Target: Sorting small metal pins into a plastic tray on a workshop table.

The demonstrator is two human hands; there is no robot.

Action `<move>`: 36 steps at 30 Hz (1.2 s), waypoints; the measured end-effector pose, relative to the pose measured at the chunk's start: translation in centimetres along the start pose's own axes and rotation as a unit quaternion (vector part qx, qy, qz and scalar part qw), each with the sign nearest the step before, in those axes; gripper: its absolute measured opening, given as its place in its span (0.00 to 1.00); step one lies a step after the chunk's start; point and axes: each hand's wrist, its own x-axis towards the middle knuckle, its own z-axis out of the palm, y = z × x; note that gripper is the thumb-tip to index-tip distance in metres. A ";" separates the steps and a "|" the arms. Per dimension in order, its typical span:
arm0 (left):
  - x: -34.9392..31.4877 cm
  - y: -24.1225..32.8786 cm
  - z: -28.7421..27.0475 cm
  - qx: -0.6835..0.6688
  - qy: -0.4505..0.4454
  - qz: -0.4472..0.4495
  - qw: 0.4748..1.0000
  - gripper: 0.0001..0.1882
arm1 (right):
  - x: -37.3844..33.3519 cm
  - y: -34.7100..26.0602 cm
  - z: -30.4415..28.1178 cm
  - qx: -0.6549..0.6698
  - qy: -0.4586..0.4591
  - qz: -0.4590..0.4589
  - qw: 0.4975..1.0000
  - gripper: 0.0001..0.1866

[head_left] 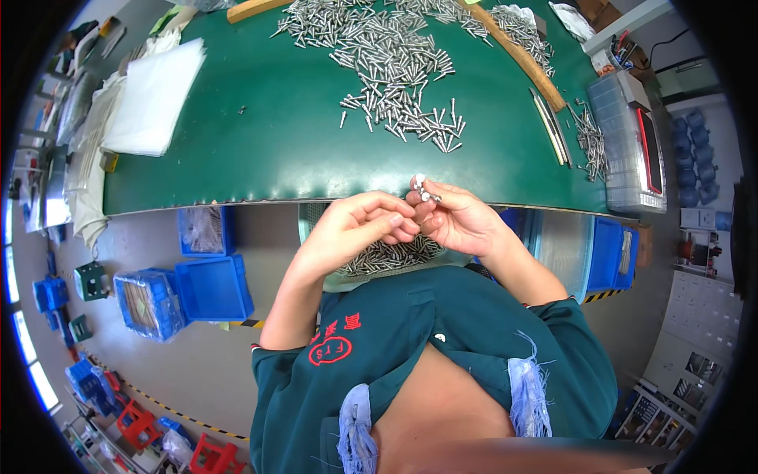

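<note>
My right hand is raised at the table's front edge, thumb and fingers closed on a few small metal pins. White covers sit on its fingertips. Just left of it, my left hand is curled, thumb against the bent fingers; whatever it may hold is hidden. Below both hands, a container full of similar metal pins rests at my lap, partly covered by my hands. A large loose pile of metal pins spreads over the green table beyond them.
Wooden strips border the pile. At the right lie thin rods, a smaller heap of metal parts and a clear plastic box. White sheets lie at the left. Blue bins stand on the floor.
</note>
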 end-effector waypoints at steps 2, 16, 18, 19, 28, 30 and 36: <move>-0.2 0.3 -0.7 0.036 0.048 0.020 0.998 0.11 | -0.2 0.3 0.2 -0.127 0.006 -0.034 0.991 0.11; 2.0 -0.2 -2.1 0.710 0.186 0.216 0.644 0.18 | 0.8 -1.6 1.7 -0.769 0.119 -0.339 0.530 0.08; 1.9 0.6 -3.8 0.751 0.225 0.187 0.592 0.18 | 0.8 -1.9 1.2 -0.772 0.129 -0.346 0.518 0.08; 2.1 0.9 -5.0 0.766 0.273 0.123 0.569 0.19 | 0.7 -2.0 0.9 -0.770 0.132 -0.344 0.520 0.08; 6.4 2.6 -7.7 0.684 0.253 0.226 0.646 0.18 | 1.6 -1.4 1.5 -0.777 0.179 -0.342 0.497 0.13; 7.5 2.8 -7.9 0.679 0.256 0.229 0.649 0.17 | 1.5 -1.3 1.7 -0.762 0.188 -0.352 0.510 0.14; 7.2 3.4 -8.1 0.707 0.216 0.174 0.651 0.12 | 1.8 -1.7 1.1 -0.803 0.162 -0.330 0.469 0.16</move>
